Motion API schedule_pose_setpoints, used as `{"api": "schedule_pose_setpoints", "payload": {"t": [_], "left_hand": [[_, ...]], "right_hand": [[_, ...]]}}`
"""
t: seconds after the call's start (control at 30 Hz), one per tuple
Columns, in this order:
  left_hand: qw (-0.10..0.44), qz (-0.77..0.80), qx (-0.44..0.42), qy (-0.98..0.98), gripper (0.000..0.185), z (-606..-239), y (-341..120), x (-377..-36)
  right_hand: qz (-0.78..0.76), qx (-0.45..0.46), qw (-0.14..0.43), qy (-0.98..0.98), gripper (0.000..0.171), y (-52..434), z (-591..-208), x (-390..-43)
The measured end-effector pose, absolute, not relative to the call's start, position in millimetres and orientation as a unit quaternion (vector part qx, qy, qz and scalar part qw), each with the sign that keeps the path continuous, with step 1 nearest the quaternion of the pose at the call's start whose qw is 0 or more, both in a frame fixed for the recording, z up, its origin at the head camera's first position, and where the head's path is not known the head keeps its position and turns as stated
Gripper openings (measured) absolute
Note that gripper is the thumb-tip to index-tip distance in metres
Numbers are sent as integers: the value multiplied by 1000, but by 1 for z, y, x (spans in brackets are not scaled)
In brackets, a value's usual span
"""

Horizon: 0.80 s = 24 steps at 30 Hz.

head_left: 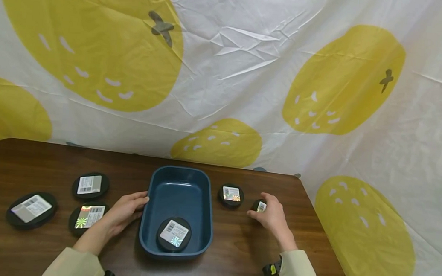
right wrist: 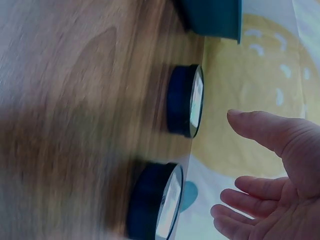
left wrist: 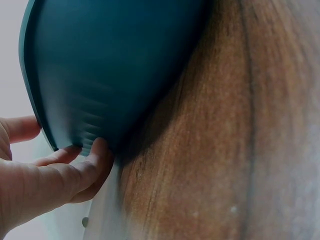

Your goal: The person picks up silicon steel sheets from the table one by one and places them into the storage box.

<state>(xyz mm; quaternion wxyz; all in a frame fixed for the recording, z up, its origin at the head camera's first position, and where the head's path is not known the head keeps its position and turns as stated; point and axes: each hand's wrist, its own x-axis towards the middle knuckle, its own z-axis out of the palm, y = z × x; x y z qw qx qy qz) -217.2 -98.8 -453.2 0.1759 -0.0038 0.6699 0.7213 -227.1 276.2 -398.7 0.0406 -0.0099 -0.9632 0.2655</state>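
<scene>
A deep blue rectangular tray stands between the hands, with a round black tin bearing a white label inside its near end. My left hand touches the tray's left side; in the left wrist view, the thumb is at the rim and the fingertips rest against the outer wall. Over a small black tin at the right, my right hand hovers with thumb and fingers spread. The right wrist view shows a gap between that hand and the labelled top of the nearer tin.
Another labelled black tin lies just right of the tray. Several more, including a back one and a far-left one, lie on the brown wooden table. A lemon-print curtain hangs behind the table.
</scene>
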Motion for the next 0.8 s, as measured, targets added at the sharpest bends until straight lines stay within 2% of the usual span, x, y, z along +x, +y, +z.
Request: {"api": "schedule_pose_setpoints", "payload": {"t": [0.8], "left_hand": [[172,723,-1,669,51,-455,-99,-216]], "right_hand": [[220,-76,7,-973,88,303,-420,-233]]}}
